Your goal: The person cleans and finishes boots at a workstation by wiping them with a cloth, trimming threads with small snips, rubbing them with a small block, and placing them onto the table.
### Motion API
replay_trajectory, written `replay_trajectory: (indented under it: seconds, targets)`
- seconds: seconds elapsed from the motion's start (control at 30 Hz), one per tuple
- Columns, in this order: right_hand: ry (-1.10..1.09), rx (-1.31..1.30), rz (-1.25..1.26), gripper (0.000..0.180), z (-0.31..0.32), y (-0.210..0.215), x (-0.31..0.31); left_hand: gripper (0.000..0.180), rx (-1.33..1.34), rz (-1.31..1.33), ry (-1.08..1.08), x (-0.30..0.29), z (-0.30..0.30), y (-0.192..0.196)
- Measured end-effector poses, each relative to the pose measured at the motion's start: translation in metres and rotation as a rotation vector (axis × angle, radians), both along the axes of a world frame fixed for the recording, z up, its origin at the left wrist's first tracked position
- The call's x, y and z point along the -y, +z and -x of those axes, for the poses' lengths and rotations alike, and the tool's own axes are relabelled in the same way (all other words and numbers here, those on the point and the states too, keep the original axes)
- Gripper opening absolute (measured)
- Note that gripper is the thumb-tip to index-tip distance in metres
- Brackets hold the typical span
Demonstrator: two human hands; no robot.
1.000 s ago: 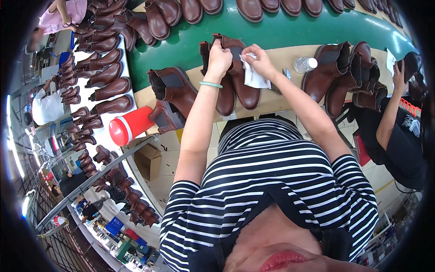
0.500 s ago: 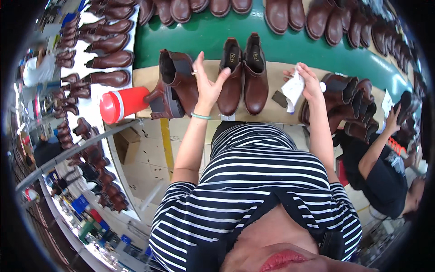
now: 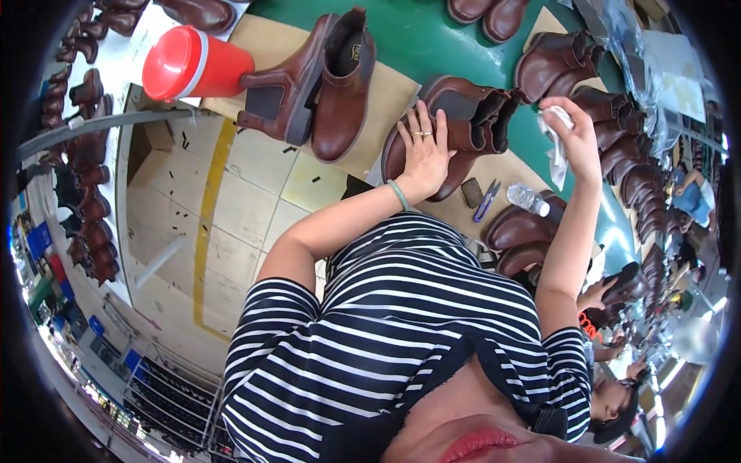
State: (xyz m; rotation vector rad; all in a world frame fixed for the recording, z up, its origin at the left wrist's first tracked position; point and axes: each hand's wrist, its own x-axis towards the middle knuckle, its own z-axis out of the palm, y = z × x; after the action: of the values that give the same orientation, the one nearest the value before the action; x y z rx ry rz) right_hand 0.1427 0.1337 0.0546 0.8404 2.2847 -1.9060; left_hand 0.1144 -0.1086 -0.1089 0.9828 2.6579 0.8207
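My left hand [image 3: 427, 150] lies with spread fingers on a brown leather ankle boot [image 3: 440, 96]. This boot and its mate rest side by side, toes to the left and shafts to the right. My right hand [image 3: 577, 139] is raised to the right of them, its fingers closed on a crumpled white cloth [image 3: 556, 150]. Farther left, one brown boot [image 3: 340, 116] stands with its toe toward me. Another boot [image 3: 289, 89] lies on its side against it.
A red jug [image 3: 174, 65] with a white band sits at the table's left. Near the front edge are a dark block [image 3: 472, 191], thread snips [image 3: 487, 201] and a clear bottle [image 3: 526, 199]. More boots [image 3: 532, 224] line the right. A co-worker's hand [image 3: 598, 295] holds a dark shoe.
The view has swung right. The middle boot pair, earlier toes toward me, now points left. My left hand has come down onto it; my right hand still holds the cloth, now farther from the dark block.
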Motion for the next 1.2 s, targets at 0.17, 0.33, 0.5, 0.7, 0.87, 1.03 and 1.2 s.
replay_trajectory:
  seconds: [0.17, 0.33, 0.5, 0.7, 0.87, 1.03, 1.2]
  targets:
    - [0.592, 0.040, -0.621, 0.024, 0.076, -0.016, 0.057, 0.083, -0.003, -0.144, -0.031, 0.005, 0.001, -0.011]
    - [0.992, 0.198, -1.167, 0.013, 0.115, -0.088, 0.111, 0.077, 0.007, -0.333, -0.051, 0.005, 0.000, -0.020]
    - [1.035, 0.308, -1.099, 0.012, 0.114, -0.036, 0.107, 0.066, 0.115, -0.465, -0.006, 0.013, 0.005, -0.027]
    - [0.692, 0.272, -0.679, 0.015, 0.062, 0.060, 0.033, 0.066, 0.087, -0.477, -0.058, 0.015, 0.009, -0.026]
    - [0.236, 0.117, -0.091, 0.016, -0.015, 0.018, 0.018, 0.073, 0.143, -0.570, -0.092, 0.029, 0.016, -0.021]
    - [-0.040, 0.173, 0.056, 0.022, -0.066, -0.019, 0.036, 0.086, 0.404, -0.431, -0.090, 0.071, 0.023, -0.015]
    - [-0.087, -0.001, 0.107, 0.048, -0.079, -0.033, 0.063, 0.092, 0.440, -0.309, -0.155, 0.089, 0.016, -0.018]
